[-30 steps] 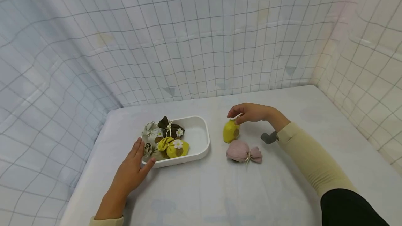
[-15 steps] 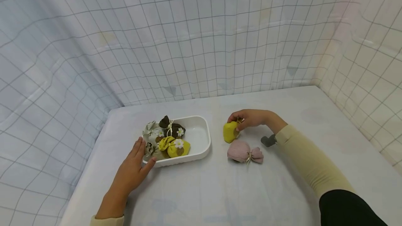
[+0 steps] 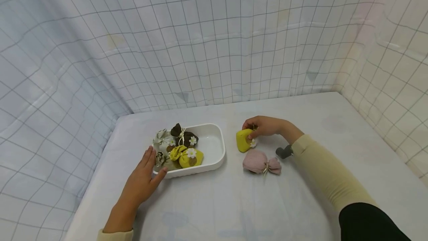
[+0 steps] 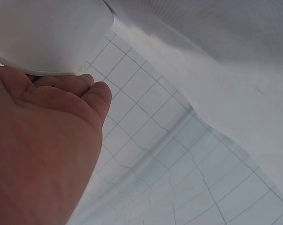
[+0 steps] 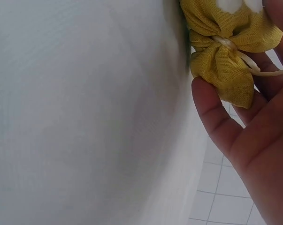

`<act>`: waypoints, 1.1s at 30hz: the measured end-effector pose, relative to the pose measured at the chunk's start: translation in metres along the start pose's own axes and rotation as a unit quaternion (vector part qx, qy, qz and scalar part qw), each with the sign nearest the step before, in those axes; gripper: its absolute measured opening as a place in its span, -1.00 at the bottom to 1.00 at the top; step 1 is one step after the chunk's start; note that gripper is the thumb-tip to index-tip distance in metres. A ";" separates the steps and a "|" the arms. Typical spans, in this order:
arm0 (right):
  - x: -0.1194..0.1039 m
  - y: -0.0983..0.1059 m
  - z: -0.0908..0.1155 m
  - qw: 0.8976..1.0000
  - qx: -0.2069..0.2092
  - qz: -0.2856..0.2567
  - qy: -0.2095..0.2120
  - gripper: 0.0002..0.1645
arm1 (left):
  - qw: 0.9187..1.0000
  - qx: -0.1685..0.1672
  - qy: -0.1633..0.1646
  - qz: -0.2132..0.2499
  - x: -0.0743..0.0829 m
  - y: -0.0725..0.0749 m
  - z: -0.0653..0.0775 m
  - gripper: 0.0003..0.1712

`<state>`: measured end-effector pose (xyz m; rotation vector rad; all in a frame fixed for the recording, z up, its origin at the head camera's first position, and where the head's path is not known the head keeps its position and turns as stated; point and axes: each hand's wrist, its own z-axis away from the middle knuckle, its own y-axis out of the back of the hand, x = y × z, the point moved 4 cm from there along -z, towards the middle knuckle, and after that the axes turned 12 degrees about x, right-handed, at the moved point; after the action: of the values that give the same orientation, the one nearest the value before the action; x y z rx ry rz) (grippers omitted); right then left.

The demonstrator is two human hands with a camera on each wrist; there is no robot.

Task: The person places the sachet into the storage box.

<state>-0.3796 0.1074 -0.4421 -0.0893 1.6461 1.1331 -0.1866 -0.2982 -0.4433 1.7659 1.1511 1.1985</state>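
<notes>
My right hand (image 3: 267, 125) grips a yellow cloth pouch (image 3: 242, 141) between thumb and fingers at the back middle of the table. In the right wrist view, that pouch (image 5: 223, 51) shows its cord-tied neck and white flower petals. Just in front lies a pink pouch (image 3: 255, 161) with a gathered, tied end. My left hand (image 3: 139, 183) rests against the left front corner of a white tray (image 3: 214, 142), fingers extended along its side, thumb at the front rim. Inside are a yellow pouch (image 3: 194, 158), a dark brown pouch (image 3: 190, 138), and pale pouches (image 3: 162, 140) on the left.
A small dark grey piece (image 3: 282, 153) shows beside the right cuff; its kind cannot be told. White cloth covers the table (image 3: 214, 203), with grid-patterned curtains (image 3: 214, 47) behind it and on both sides. The tray's right part shows bare floor.
My right hand has come down onto the yellow pouch and taken hold of it. The pouch has turned slightly, and its white flower now shows. The left hand stays at the tray.
</notes>
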 end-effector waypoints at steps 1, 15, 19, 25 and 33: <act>0.000 0.000 0.000 1.000 0.000 0.003 0.001 -0.74 | 1.000 0.000 0.000 0.000 0.000 0.000 0.000 -0.01; -0.024 0.018 -0.004 1.000 -0.019 0.010 0.010 -0.77 | 1.000 0.003 -0.006 0.002 0.002 0.002 0.000 -0.01; -0.038 0.024 -0.009 0.999 -0.030 0.019 0.004 -0.77 | 1.000 0.001 -0.002 0.003 0.001 0.001 0.001 -0.01; -0.058 0.029 -0.018 0.997 -0.054 0.048 0.013 -0.77 | 1.000 0.001 0.001 0.004 0.000 0.001 0.001 0.00; -0.082 0.028 -0.029 0.991 -0.095 0.089 0.022 -0.78 | 1.000 0.007 0.000 0.007 0.001 0.002 0.001 -0.01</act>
<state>-0.3826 0.0647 -0.3616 -0.0921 1.6045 1.4321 -0.1852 -0.2986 -0.4412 1.7868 1.1513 1.2007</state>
